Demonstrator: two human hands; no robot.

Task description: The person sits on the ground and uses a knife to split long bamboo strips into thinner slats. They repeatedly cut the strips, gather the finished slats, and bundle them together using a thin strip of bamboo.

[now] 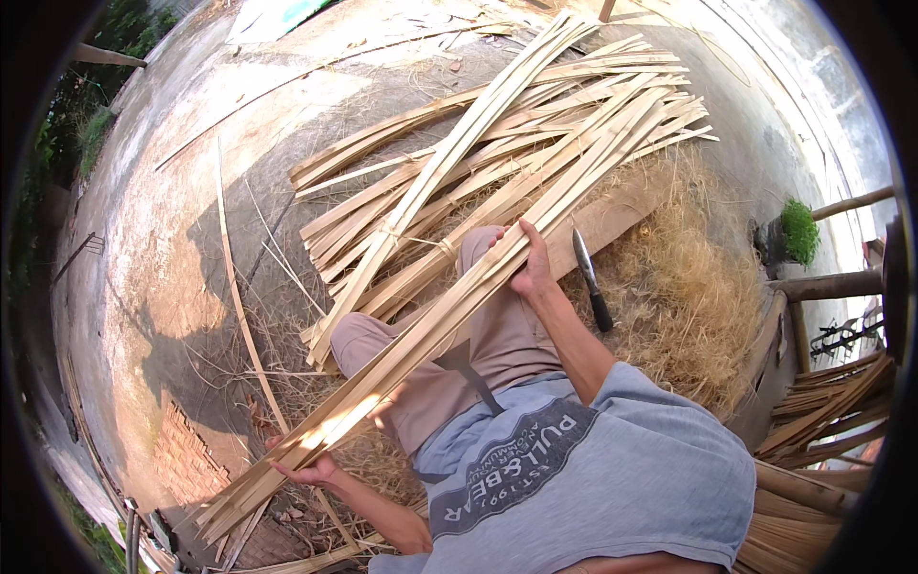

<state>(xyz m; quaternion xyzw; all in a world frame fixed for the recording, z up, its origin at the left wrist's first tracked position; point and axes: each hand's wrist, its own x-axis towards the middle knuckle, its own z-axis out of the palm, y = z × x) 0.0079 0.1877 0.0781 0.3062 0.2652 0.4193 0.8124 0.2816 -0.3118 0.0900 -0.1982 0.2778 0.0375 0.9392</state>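
Note:
A long bundle of pale bamboo strips (pixel 411 356) lies slantwise across my lap, from the lower left to the upper right. My left hand (pixel 308 469) grips it near its lower end, thumb on the near edge. Farther up, my right hand (pixel 529 266) is wrapped round the same bundle, just past my knee. Beyond my legs, several more bundles of strips (pixel 478 163) are piled crosswise on the ground, some tied with a thin strip. A knife (pixel 590 280) with a black handle lies to the right of my right hand, its blade pointing away from me.
A flat board (pixel 612 218) lies under the bundle's far part. Thin shavings (pixel 688 297) heap up at the right. Single long strips (pixel 232 277) lie on the ground at the left. Poles (pixel 827 285) and more strips (pixel 832 407) stand at the right edge.

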